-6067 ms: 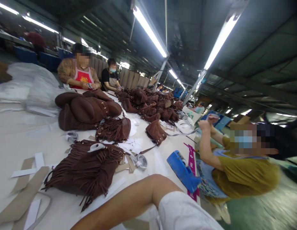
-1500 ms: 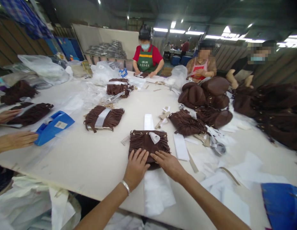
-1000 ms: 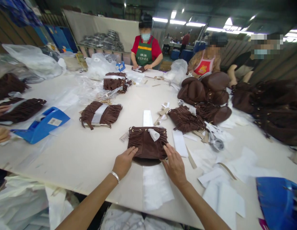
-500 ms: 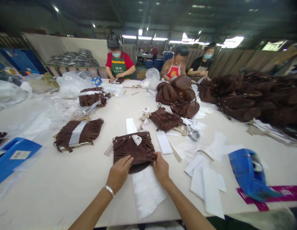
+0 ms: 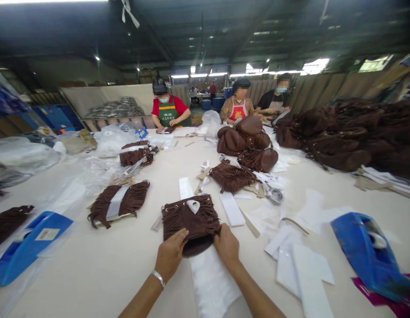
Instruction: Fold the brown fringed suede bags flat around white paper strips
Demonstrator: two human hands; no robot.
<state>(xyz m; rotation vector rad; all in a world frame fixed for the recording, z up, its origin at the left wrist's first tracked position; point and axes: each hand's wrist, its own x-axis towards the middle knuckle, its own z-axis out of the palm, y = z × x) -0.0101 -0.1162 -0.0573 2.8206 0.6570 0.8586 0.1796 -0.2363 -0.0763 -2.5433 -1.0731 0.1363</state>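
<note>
A dark brown fringed handbag [image 5: 191,221] lies in front of me, with brass eyelets along its top edge and a small white wrapped piece on its front. My left hand [image 5: 171,256] grips the lower left edge, its fingers together on the front and the thumb hidden. At the lower right corner my right hand [image 5: 227,247] is closed on the fringe and edge. Between the hands the bag's round base shows. A strip of white wrapping sheet [image 5: 213,282] runs under the bag towards me, and a narrow end of white sheet [image 5: 185,187] shows behind it.
Blue tape dispensers stand at left [image 5: 32,247] and right [image 5: 366,256]. A banded fringed bag [image 5: 135,198] lies to the left. More brown bags [image 5: 350,132] are heaped at right. White sheets [image 5: 304,274] and paper strips are scattered nearby. Several co-workers are across the table [image 5: 118,274].
The camera view has tilted up and shifted left, so everything sits lower and further right. Both hands stay on the bag, with little visible change in their hold.
</note>
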